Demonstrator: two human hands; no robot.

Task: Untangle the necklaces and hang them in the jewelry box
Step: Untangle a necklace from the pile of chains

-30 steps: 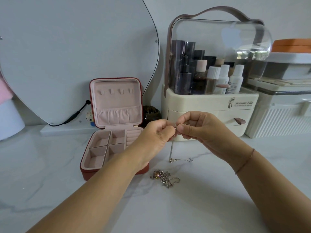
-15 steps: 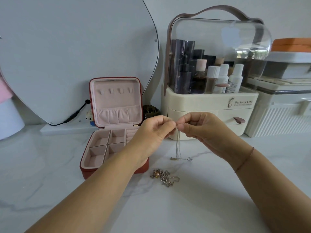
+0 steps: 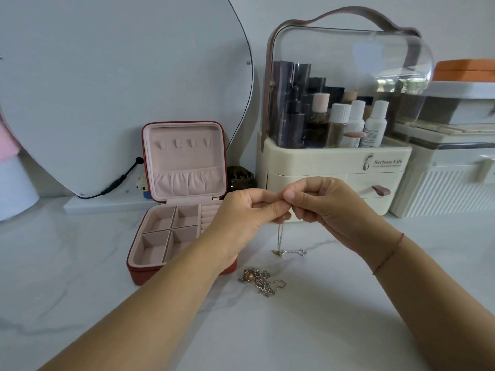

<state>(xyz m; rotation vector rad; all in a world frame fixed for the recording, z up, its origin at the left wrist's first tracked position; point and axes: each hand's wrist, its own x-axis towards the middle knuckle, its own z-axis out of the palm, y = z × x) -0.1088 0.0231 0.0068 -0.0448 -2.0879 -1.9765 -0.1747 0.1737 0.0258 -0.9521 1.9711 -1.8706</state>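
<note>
necklace chain hangs at frame centre, pinched at its top by left hand and right hand, pendant end touching the marble. tangled necklaces lie just below it. jewelry box stands open at centre left. best keep both pinches light, work the top loose, then carry it to the lid hooks.

The jewelry box is lined with soft matt cloth (pink), and the necklaces are made of shiny metal.
</note>
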